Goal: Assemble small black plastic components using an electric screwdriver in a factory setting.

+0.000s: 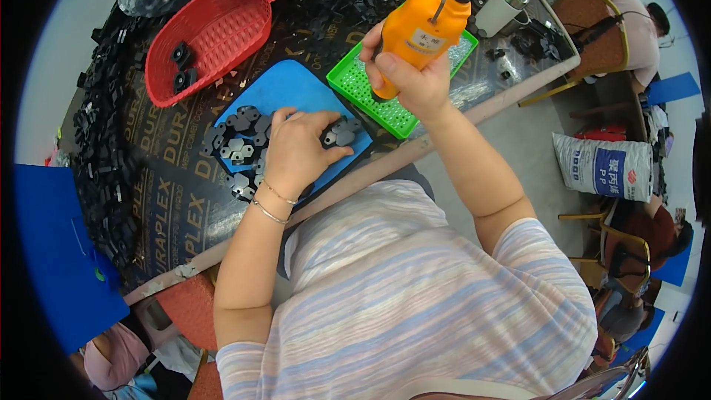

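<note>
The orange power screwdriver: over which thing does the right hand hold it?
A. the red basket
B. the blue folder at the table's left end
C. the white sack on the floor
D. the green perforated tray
D. The right hand grips the orange power screwdriver with its tip pointing down over the green perforated tray, while the left hand rests on the black parts on the blue mat.

Orange power screwdriver (422, 30), green perforated tray (370, 96), blue mat (289, 89), red mesh basket (215, 30), black counter (185, 200), pastel-striped shirt (415, 304).

Orange screwdriver (424, 30) above green tray (370, 92)
</note>
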`<control>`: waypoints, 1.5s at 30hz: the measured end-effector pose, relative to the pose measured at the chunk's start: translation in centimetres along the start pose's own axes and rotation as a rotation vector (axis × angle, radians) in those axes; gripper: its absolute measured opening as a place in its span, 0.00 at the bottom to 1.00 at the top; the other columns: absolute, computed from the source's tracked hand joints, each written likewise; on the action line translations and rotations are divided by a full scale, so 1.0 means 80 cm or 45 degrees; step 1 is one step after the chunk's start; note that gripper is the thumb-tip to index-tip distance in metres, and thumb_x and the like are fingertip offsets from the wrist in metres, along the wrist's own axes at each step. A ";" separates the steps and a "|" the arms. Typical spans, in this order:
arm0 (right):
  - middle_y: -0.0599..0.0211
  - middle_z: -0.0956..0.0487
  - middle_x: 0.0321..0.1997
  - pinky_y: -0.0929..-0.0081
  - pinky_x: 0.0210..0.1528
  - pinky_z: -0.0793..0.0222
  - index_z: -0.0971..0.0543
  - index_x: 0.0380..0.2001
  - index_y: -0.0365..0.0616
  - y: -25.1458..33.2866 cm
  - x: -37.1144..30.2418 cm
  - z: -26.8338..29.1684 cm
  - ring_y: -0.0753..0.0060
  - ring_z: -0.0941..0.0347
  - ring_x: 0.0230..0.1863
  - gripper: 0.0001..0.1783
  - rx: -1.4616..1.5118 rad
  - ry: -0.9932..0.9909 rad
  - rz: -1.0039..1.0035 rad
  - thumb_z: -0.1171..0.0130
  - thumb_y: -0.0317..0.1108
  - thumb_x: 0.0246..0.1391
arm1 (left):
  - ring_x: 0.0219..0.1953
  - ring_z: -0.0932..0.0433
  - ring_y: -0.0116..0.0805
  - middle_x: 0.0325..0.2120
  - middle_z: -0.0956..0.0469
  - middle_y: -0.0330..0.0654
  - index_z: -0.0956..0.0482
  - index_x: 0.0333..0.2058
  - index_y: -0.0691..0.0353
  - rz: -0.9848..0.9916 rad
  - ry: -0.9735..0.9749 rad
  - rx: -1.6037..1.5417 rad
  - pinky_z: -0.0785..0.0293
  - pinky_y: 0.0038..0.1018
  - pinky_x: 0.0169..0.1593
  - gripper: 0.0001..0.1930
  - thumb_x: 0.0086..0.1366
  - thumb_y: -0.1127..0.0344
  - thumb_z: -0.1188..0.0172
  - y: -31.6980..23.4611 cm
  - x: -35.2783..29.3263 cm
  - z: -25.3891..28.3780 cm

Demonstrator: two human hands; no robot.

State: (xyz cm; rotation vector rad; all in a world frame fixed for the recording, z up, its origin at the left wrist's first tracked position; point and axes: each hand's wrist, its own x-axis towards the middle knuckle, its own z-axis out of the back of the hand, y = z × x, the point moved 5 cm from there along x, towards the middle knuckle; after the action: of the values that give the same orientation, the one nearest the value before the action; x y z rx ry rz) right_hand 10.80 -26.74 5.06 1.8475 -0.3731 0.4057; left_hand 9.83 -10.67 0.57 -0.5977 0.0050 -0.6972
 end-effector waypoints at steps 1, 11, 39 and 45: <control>0.59 0.27 0.30 0.82 0.23 0.35 0.30 0.36 0.35 -0.002 0.000 -0.001 0.75 0.31 0.21 0.13 0.023 -0.003 -0.004 0.43 0.28 0.47 | 0.32 0.25 0.37 0.27 0.21 0.41 0.21 0.34 0.60 -0.027 -0.026 -0.026 0.40 0.33 0.50 0.22 0.36 0.60 0.29 0.000 -0.001 0.001; 0.60 0.28 0.28 0.81 0.23 0.34 0.31 0.34 0.35 0.001 0.000 0.001 0.75 0.31 0.20 0.12 -0.042 -0.062 -0.019 0.43 0.28 0.46 | 0.35 0.28 0.43 0.28 0.25 0.41 0.24 0.33 0.62 -0.190 0.023 -0.058 0.35 0.33 0.44 0.25 0.32 0.63 0.28 -0.005 -0.002 -0.002; 0.60 0.27 0.31 0.83 0.23 0.34 0.31 0.37 0.36 0.008 -0.003 -0.003 0.77 0.30 0.20 0.13 -0.073 -0.031 0.091 0.43 0.25 0.47 | 0.33 0.25 0.45 0.30 0.23 0.45 0.24 0.34 0.63 0.008 0.007 -0.042 0.30 0.33 0.38 0.23 0.38 0.60 0.29 0.000 -0.003 -0.005; 0.62 0.27 0.30 0.84 0.22 0.34 0.31 0.37 0.37 0.009 -0.002 -0.006 0.79 0.31 0.20 0.14 -0.076 -0.024 0.072 0.43 0.25 0.46 | 0.33 0.25 0.46 0.29 0.23 0.45 0.24 0.34 0.63 0.037 0.021 -0.068 0.30 0.34 0.38 0.22 0.38 0.61 0.30 -0.001 0.000 -0.005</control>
State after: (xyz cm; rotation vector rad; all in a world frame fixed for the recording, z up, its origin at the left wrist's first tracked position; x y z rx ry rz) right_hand 10.29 -26.51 5.73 1.7867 -0.4461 0.4117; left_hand 9.69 -10.87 0.28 -0.6418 0.0479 -0.6758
